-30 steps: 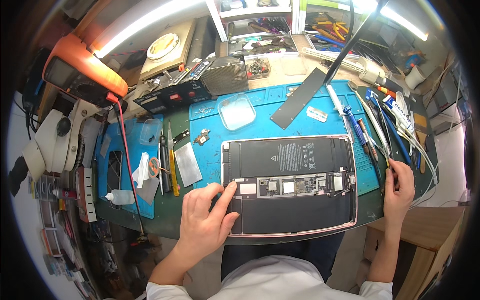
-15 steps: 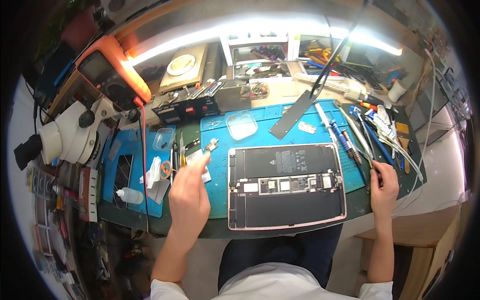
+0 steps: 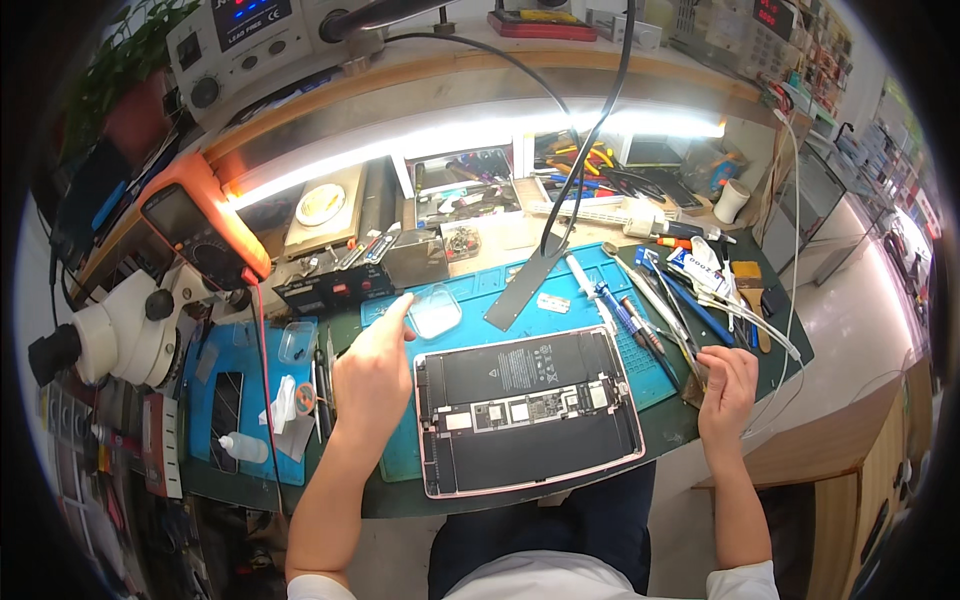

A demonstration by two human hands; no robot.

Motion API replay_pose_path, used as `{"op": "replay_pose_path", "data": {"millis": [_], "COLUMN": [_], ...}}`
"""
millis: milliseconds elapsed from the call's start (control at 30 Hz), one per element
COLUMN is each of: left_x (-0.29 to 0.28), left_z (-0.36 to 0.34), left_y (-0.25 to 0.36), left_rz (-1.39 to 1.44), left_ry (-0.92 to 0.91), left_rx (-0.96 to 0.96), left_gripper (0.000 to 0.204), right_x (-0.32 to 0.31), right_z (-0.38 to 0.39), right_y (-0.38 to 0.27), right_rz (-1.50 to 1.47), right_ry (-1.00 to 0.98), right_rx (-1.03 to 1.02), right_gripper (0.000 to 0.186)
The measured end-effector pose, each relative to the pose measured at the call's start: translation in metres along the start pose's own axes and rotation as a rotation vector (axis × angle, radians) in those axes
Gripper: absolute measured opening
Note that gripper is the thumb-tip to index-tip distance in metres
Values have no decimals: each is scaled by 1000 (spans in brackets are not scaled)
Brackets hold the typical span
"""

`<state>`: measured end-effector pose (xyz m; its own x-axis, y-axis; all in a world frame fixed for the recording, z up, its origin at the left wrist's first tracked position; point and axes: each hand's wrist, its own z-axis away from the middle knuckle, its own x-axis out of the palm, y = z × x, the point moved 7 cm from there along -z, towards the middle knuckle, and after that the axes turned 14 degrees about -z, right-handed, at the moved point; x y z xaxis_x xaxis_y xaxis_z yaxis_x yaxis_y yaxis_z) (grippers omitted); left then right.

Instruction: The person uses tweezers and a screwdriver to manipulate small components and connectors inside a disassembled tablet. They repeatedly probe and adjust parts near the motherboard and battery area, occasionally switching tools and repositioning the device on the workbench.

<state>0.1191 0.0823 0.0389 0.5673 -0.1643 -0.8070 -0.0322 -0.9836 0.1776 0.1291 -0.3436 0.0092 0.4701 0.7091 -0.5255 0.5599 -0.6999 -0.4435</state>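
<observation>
An opened tablet (image 3: 530, 450) with pink rim, black batteries and exposed circuit board lies before me on the blue mat (image 3: 645, 360). My left hand (image 3: 372, 372) is above the mat, left of the tablet, fingers bent and index reaching toward a clear plastic box (image 3: 436, 312); whatever it holds is hidden. My right hand (image 3: 727, 395) is at the right of the tablet, fingers curled beside slender tools (image 3: 650, 330); what they grip is unclear. A dark flat plate (image 3: 520, 295) lies behind the tablet.
An orange multimeter (image 3: 205, 225) and white microscope (image 3: 120, 330) stand at left, with a dropper bottle (image 3: 245, 448) and cracked phone (image 3: 225, 410). Black cables hang over the bench. Pliers, trays and a lit shelf (image 3: 300, 100) are behind; cables lie at right.
My left hand has left the tablet's left edge and moved up and away over the mat. The view has tilted upward, showing the upper shelf. My right hand stays by the tools.
</observation>
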Motion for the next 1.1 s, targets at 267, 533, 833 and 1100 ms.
{"op": "replay_pose_path", "data": {"millis": [267,533,833,1100], "left_x": [0,-4,-6,-6], "left_z": [8,10,24,31], "left_y": [1,23,60,54], "left_rz": [-28,74,200,249], "left_ry": [0,-20,-65,16], "left_rx": [77,241,662,671], "left_gripper": [24,27,32,29], "right_x": [-9,-3,-10,-8], "right_z": [9,16,18,17], "right_y": [3,23,28,34], "right_rz": [85,-43,-30,42], "right_ry": [121,136,189,201], "right_rx": [-12,99,129,87], "right_gripper": [41,43,52,53]}}
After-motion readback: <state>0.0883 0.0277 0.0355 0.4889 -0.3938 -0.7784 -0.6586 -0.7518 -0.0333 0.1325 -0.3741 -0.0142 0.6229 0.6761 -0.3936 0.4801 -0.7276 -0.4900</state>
